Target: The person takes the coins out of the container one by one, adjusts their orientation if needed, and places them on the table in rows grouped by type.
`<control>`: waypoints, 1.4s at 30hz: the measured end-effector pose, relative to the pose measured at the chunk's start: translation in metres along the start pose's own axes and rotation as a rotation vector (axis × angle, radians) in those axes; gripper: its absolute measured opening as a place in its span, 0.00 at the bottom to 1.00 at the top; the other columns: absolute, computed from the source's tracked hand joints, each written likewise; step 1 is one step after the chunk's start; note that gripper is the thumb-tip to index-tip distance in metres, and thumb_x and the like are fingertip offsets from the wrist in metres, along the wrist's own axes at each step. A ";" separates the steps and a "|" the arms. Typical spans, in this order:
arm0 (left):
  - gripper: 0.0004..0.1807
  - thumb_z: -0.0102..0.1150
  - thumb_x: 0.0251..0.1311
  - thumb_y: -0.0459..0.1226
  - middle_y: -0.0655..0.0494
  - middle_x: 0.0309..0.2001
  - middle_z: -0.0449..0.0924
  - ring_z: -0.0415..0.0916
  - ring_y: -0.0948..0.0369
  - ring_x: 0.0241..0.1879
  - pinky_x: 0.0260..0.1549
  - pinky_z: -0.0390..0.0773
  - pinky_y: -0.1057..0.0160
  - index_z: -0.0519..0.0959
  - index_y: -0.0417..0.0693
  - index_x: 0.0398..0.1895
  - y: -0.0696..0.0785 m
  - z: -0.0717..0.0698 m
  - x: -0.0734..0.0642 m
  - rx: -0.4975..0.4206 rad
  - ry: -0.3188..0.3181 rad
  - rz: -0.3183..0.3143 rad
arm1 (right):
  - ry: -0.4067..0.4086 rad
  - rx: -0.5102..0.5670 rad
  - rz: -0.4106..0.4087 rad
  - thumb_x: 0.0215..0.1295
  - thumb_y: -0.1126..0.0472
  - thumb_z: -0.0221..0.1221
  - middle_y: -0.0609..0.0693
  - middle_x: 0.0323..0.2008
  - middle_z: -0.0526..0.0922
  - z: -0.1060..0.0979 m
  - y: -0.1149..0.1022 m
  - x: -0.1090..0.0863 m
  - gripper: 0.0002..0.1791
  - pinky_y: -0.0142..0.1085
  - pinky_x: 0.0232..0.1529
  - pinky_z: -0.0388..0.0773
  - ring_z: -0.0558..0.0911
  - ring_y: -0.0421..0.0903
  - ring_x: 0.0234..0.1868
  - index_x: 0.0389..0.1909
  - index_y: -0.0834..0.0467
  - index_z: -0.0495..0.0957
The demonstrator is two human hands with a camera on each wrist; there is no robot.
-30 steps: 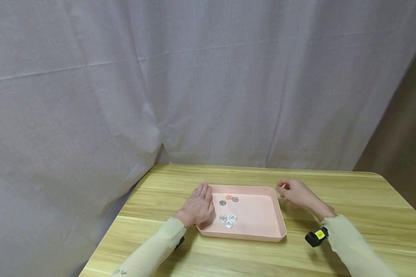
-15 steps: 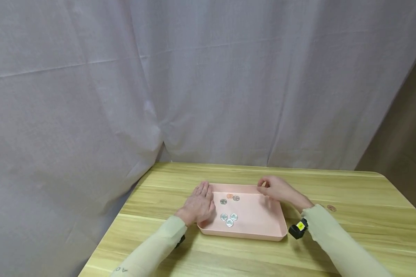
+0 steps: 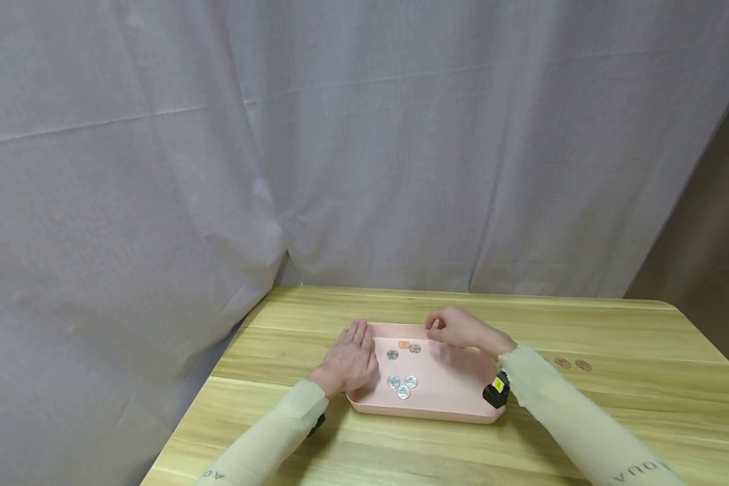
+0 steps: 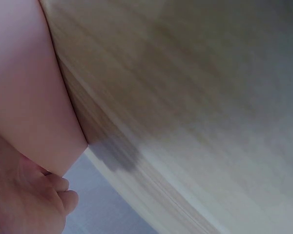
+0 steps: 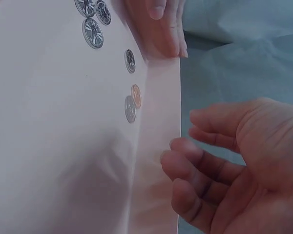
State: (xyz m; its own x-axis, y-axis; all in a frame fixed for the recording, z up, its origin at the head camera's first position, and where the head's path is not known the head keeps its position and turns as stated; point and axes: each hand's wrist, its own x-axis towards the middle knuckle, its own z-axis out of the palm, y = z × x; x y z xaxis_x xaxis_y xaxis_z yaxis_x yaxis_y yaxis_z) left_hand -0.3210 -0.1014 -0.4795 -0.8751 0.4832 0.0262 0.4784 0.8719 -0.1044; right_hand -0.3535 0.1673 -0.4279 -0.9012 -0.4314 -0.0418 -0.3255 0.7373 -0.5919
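Observation:
My left hand [image 3: 345, 359] rests with straight fingers along the left wall of a shallow pink tray [image 3: 446, 391]. Over the tray's far right part hovers my right hand [image 3: 460, 329], its fingers loosely bent and holding nothing, as the right wrist view also shows. Near the back of the tray lie a copper coin [image 3: 403, 344], a silver coin [image 3: 415, 349] overlapping its edge, and another silver coin [image 3: 392, 354] a little closer. Three silver coins form a cluster nearer the front, one of them the frontmost coin [image 3: 403, 392].
Two copper coins, the left coin [image 3: 562, 362] and the right coin [image 3: 583, 365], lie on the wooden table [image 3: 632, 398] right of the tray. A grey curtain [image 3: 376, 169] hangs behind the table. The right forearm crosses the tray's right wall.
My right hand has moved left, from beside the tray's right wall to over the tray. Its forearm no longer covers the two copper coins on the table. The left hand stays put.

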 end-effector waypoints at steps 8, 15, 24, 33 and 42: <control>0.34 0.24 0.75 0.48 0.40 0.78 0.45 0.43 0.49 0.78 0.77 0.50 0.53 0.48 0.37 0.77 0.000 0.000 0.000 0.014 -0.005 -0.001 | -0.081 0.020 -0.030 0.65 0.64 0.60 0.51 0.32 0.82 0.014 -0.008 0.013 0.12 0.31 0.18 0.75 0.79 0.47 0.22 0.48 0.62 0.81; 0.34 0.24 0.75 0.48 0.40 0.78 0.45 0.43 0.49 0.78 0.77 0.50 0.53 0.47 0.37 0.77 0.001 0.002 -0.001 0.013 -0.011 0.000 | -0.127 0.069 0.026 0.64 0.65 0.62 0.53 0.29 0.82 0.028 -0.012 0.021 0.13 0.31 0.16 0.74 0.77 0.45 0.18 0.50 0.59 0.81; 0.34 0.24 0.75 0.48 0.40 0.78 0.45 0.43 0.49 0.79 0.77 0.50 0.52 0.48 0.37 0.77 0.001 0.001 0.000 0.002 -0.007 -0.007 | -0.160 0.028 -0.026 0.66 0.64 0.61 0.52 0.20 0.79 0.039 -0.013 0.029 0.12 0.25 0.11 0.66 0.69 0.38 0.13 0.50 0.58 0.82; 0.34 0.24 0.75 0.48 0.40 0.78 0.45 0.44 0.49 0.78 0.77 0.50 0.53 0.48 0.37 0.77 0.002 0.001 0.000 -0.003 0.001 -0.007 | -0.203 0.067 0.022 0.65 0.67 0.60 0.48 0.15 0.71 0.046 -0.013 0.029 0.13 0.26 0.12 0.62 0.66 0.40 0.13 0.49 0.56 0.79; 0.34 0.25 0.75 0.48 0.41 0.78 0.45 0.43 0.49 0.79 0.77 0.49 0.53 0.48 0.37 0.77 0.001 0.001 0.000 -0.009 0.002 -0.012 | -0.142 -0.001 0.089 0.63 0.65 0.63 0.47 0.20 0.73 0.049 -0.014 0.030 0.15 0.27 0.12 0.66 0.69 0.40 0.13 0.51 0.55 0.79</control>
State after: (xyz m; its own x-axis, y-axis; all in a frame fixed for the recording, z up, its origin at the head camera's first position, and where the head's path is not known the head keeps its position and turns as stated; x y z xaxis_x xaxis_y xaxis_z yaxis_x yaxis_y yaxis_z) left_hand -0.3205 -0.1004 -0.4812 -0.8807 0.4727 0.0298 0.4683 0.8785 -0.0948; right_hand -0.3617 0.1183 -0.4604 -0.8768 -0.4336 -0.2077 -0.2467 0.7766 -0.5797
